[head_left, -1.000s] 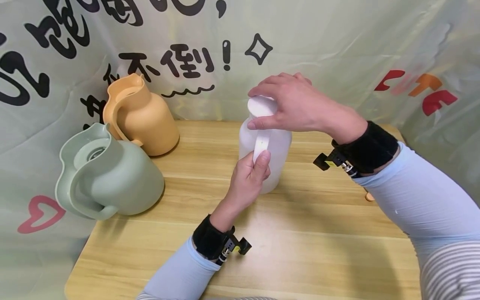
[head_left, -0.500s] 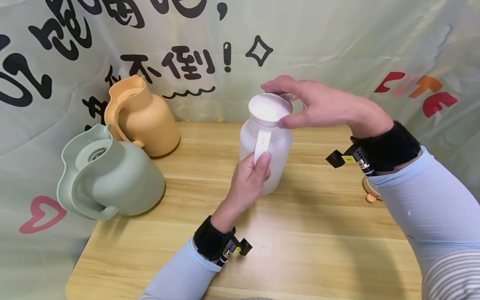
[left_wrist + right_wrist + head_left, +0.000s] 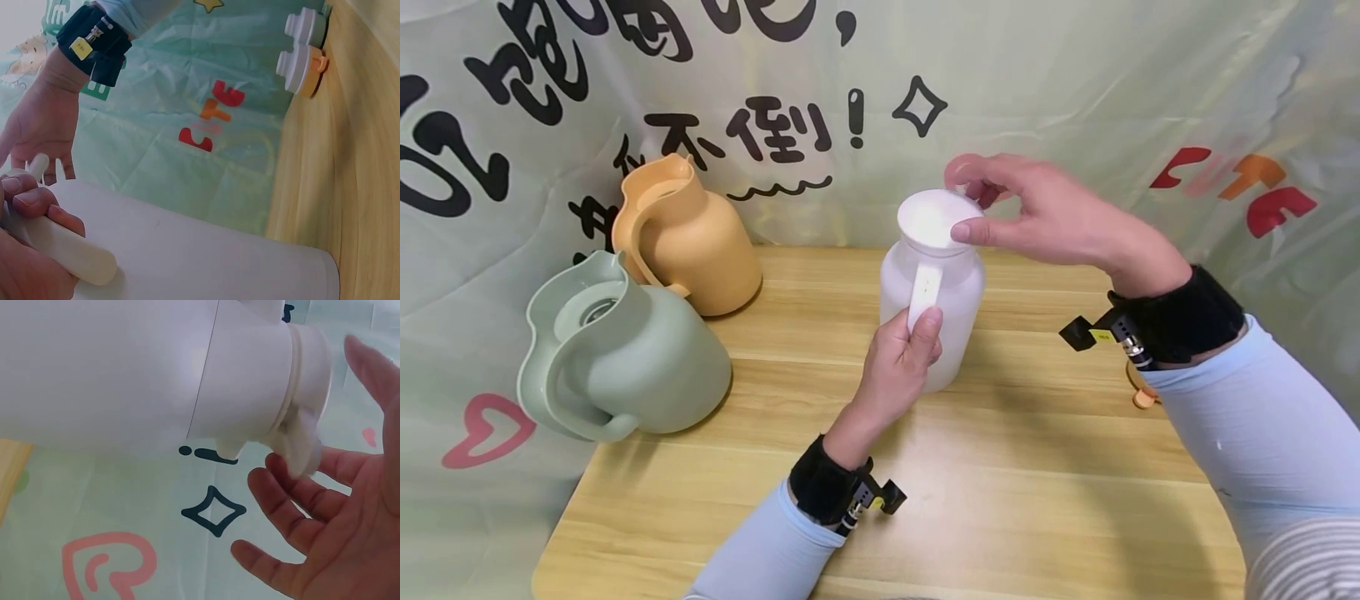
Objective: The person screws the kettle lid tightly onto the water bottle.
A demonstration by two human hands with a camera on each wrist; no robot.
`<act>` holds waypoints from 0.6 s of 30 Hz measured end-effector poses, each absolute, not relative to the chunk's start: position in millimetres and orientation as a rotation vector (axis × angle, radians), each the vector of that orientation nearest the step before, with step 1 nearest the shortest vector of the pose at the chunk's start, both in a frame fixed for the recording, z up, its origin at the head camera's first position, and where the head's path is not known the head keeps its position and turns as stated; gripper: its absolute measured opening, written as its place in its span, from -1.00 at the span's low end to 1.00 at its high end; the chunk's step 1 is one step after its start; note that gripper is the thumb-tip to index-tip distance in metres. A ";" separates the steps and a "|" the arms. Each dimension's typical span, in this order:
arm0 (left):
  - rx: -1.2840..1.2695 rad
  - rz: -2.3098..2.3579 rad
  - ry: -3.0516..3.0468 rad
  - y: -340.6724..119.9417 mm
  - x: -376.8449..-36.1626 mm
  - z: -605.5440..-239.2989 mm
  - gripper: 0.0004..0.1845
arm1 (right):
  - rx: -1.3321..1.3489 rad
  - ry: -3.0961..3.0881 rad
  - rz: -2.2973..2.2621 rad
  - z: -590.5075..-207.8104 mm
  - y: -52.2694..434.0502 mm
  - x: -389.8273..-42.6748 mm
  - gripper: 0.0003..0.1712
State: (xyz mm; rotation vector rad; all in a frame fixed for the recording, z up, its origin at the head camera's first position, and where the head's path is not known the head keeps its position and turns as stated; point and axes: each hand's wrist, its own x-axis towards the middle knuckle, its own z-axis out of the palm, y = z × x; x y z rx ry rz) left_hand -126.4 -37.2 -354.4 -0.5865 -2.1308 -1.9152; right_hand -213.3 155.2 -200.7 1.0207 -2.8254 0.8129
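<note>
A white jug (image 3: pixel 957 312) with a round lid (image 3: pixel 931 218) stands on the table in the middle of the head view. My left hand (image 3: pixel 891 371) grips its handle (image 3: pixel 927 283), fingers wrapped round it in the left wrist view. Beside the lid's right side is my right hand (image 3: pixel 1052 212), thumb tip at the rim in the head view. From the right wrist, that hand (image 3: pixel 350 506) shows loosely spread fingers and a thumb apart from the lid. The fingers lie near a white spout flap (image 3: pixel 301 447); whether one touches it, I cannot tell.
To the left, a green jug (image 3: pixel 658 358) and an orange jug (image 3: pixel 715 242) stand close together on the wooden table (image 3: pixel 1000 492). Small orange-and-white (image 3: pixel 304 72) and green-and-white (image 3: pixel 307 26) items sit on the right, partly hidden by my right arm in the head view. A printed sheet hangs behind.
My right hand has moved right from over the lid to its side, uncovering the lid's top. The left hand keeps its hold on the handle.
</note>
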 end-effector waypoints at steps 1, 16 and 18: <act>-0.586 -1.913 -2.130 -37.3 -126.3 -354.3 -0.50 | 0.996 -2.818 0.829 -201.0 156.3 -212.7 -0.43; -0.582 -1.916 -2.124 -36.9 -124.4 -352.9 -0.52 | 1.167 -2.994 0.863 -184.7 142.5 -216.2 -0.20; -0.576 -1.913 -2.129 -36.8 -124.4 -353.2 -0.53 | 1.155 -2.993 0.847 -184.7 141.7 -215.8 -0.23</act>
